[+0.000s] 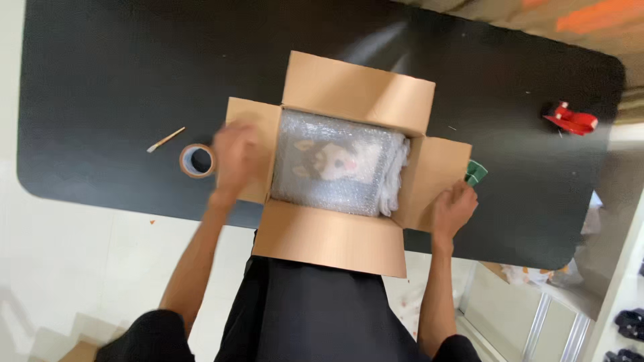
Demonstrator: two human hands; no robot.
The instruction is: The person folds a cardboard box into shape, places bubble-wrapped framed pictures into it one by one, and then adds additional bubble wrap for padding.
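Seen from above, a person stands at the near edge of a black table (100, 80) with an open cardboard box (345, 167) in front of them, all four flaps spread outward; inside the box lies a bubble-wrapped item (339, 161) showing a cartoon dog face through the plastic, filling most of the floor of the box. The left hand (235, 157) rests on the left flap (258, 134), blurred with motion, its fingers seemingly curled loosely over the cardboard, though the blur makes it impossible to tell whether it truly grips; the right hand (455, 208) lies at the near corner of the right flap (436, 177), fingers spread and pressing its edge rather than clenched. The wrapped item sits between the two hands, just inward of each, touched by neither. The step in hand looks like closing the packed box, with the side flaps about to fold in; that move would call for both flaps to swing inward over the item together and lie flat. Just left of the left hand lies a roll of brown tape (197, 161), with a small brush (166, 139) beyond it; a green object (475, 172) peeks out beside the right flap, and a red tape dispenser (570, 118) lies far right.
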